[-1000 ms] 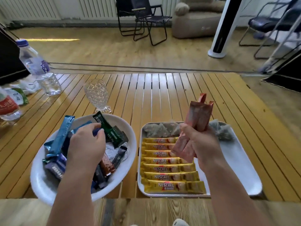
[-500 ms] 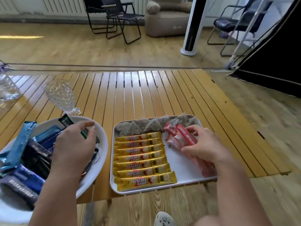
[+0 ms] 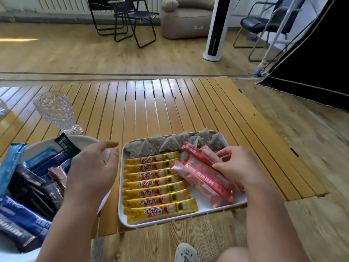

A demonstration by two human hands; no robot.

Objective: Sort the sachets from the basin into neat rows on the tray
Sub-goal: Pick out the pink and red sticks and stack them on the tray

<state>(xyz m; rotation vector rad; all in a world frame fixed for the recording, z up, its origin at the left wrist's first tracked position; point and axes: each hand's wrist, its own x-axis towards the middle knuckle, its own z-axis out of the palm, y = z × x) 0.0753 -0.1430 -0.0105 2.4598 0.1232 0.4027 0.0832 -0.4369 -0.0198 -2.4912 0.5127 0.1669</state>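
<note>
Head cam: right hand pinched red sachets on the white tray; left hand hovered loose-fingered, empty, over the basin.

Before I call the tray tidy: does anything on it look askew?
Yes. The red stick sachets under the right hand lie slanted and overlapping on the white rectangular tray, unlike the yellow Nescafe sachets, which sit in a parallel stack.

Seven yellow sachets lie in a neat column along the tray's left side; red sachets lie askew right; dark sachets fill the basin.
</note>
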